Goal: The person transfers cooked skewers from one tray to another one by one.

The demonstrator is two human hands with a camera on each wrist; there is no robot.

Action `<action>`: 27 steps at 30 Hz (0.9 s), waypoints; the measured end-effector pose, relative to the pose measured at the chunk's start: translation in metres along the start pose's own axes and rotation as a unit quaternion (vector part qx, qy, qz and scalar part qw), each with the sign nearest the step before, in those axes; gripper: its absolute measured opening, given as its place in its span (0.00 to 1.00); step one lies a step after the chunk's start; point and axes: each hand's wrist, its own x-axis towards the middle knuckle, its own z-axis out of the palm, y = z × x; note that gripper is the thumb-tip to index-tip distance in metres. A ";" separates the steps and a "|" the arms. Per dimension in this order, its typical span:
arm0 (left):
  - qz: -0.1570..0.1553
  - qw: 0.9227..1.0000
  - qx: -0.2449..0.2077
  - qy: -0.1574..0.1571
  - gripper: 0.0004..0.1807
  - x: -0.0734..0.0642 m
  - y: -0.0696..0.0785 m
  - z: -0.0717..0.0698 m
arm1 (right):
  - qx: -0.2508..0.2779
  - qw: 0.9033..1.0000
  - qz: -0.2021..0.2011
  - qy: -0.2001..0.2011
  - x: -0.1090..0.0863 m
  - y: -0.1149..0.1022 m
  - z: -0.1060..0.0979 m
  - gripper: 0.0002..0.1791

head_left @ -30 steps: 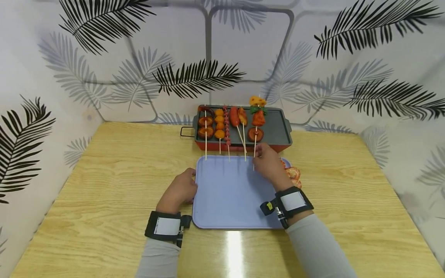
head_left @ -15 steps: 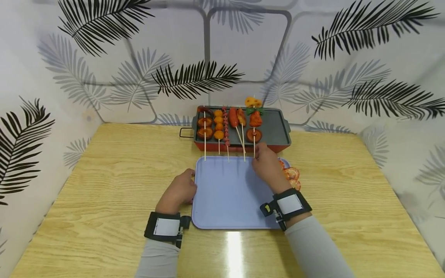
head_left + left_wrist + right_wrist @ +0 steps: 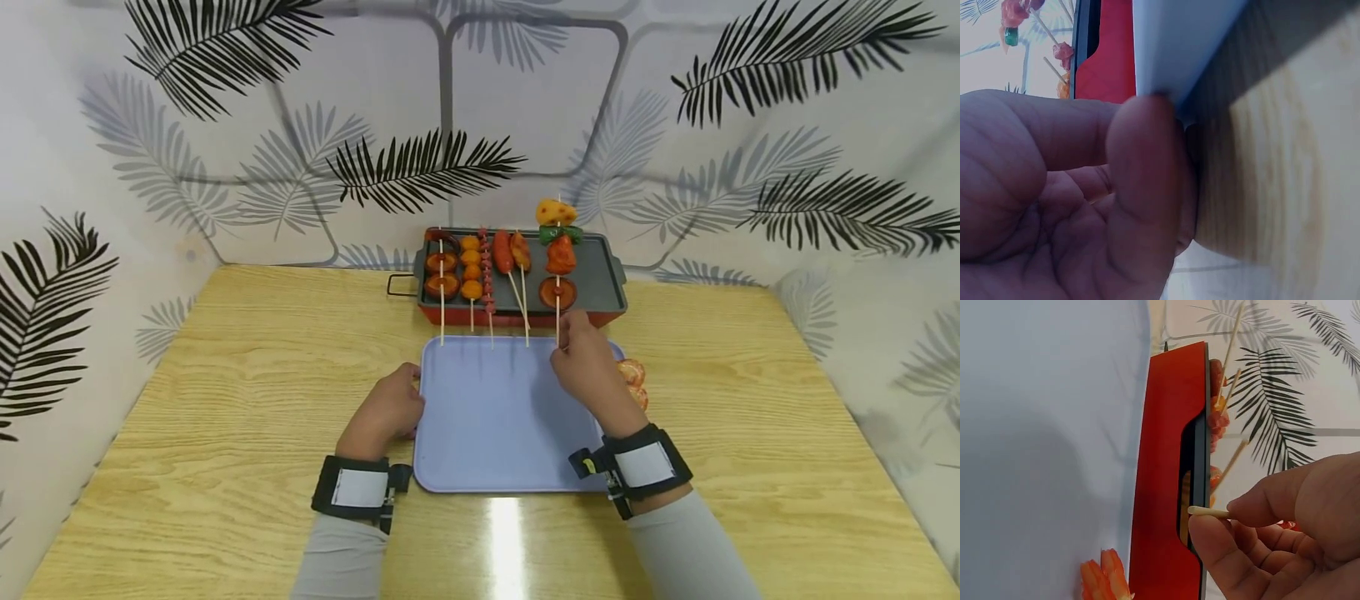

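Observation:
My right hand [image 3: 588, 364] pinches the wooden stick of a skewer [image 3: 560, 255] between thumb and finger. Yellow, green and orange-red pieces and a round brown mushroom cap are threaded on it, and it lies over the right part of a red grill with a dark top [image 3: 600, 287]. In the right wrist view the blunt end of the stick [image 3: 1209, 512] shows at the fingertips. My left hand [image 3: 386, 410] grips the left edge of a pale blue tray [image 3: 487, 417], its fingertips right at the rim in the left wrist view.
Several skewers lie side by side on the grill's left half, among them mushroom caps [image 3: 441, 286], orange balls [image 3: 472, 289] and a red sausage [image 3: 503, 252]. Shrimp [image 3: 633, 372] lie by the tray's right edge, partly behind my right hand. A patterned cloth hangs behind the wooden table [image 3: 247, 375].
My right hand and the pinched skewer shift slightly left, then back to the right, with the hand a little right of where it began. The left hand stays at the tray edge.

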 end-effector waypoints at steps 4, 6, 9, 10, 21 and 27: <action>0.003 1.000 0.007 -0.001 0.26 0.001 0.001 0.001 | -0.004 1.000 0.010 -0.002 -0.011 0.005 -0.004 0.17; 0.004 1.000 0.010 0.000 0.26 0.001 0.001 0.002 | -0.005 1.000 0.014 -0.003 -0.015 0.007 -0.004 0.17; 0.004 1.000 0.010 0.001 0.26 0.001 0.001 0.002 | -0.003 1.000 0.014 -0.005 -0.021 0.011 -0.005 0.15; 0.005 1.000 0.010 0.001 0.26 0.001 0.001 0.002 | -0.001 1.000 0.010 -0.004 -0.023 0.012 -0.005 0.15; -0.001 1.000 0.011 -0.003 0.26 0.000 0.001 0.001 | -0.007 0.999 0.026 -0.019 -0.043 0.016 -0.010 0.15; 0.001 1.000 0.011 -0.002 0.26 0.001 0.001 0.000 | -0.020 0.999 0.016 -0.030 -0.052 0.016 -0.013 0.16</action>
